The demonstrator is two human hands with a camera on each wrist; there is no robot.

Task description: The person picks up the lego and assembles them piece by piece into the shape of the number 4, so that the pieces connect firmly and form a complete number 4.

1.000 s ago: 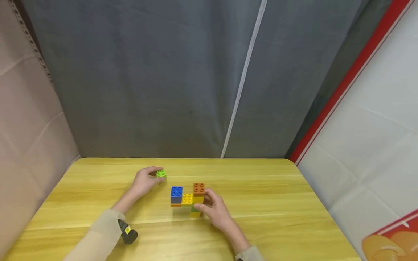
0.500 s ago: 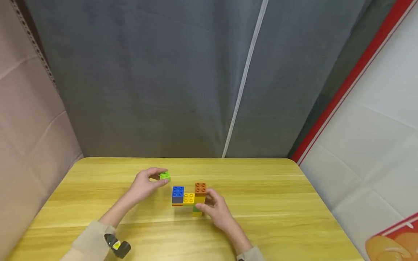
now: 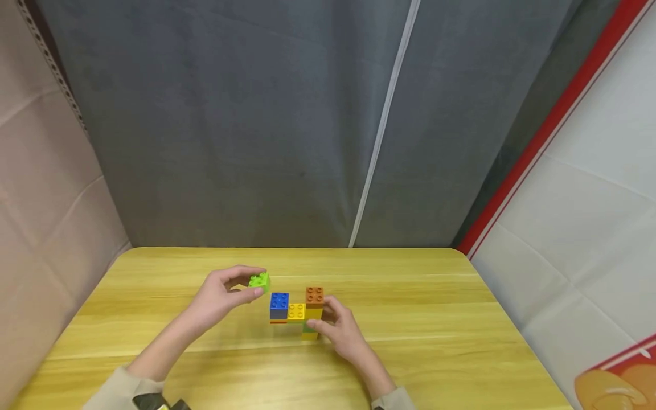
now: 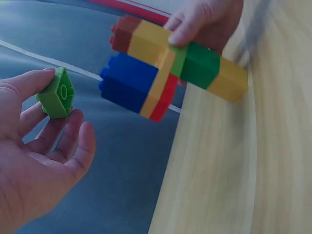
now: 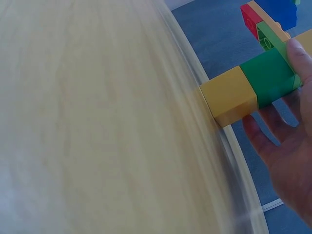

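My left hand (image 3: 220, 296) pinches a small light green toy brick (image 3: 259, 282) between thumb and fingers, raised off the table, just left of and behind the blue brick (image 3: 279, 306). In the left wrist view the hollow underside of the light green brick (image 4: 63, 91) shows. My right hand (image 3: 342, 330) grips an upright model of stacked toy bricks from its right side. A brown brick (image 3: 315, 297) tops its column, over yellow and green ones. A yellow brick (image 5: 229, 95) forms the foot, at the table surface. An arm of thin bricks reaches left, with the blue brick on its end.
The wood-grain table (image 3: 435, 330) spreads around both hands. Behind it hangs a grey curtain (image 3: 246, 125). A white panel with a red border (image 3: 543, 142) stands at the right, and a pale cloth wall (image 3: 46, 199) at the left.
My left hand has lifted the light green brick off the table and brought it slightly right, nearer the blue brick. The right hand and the model stay where they were.
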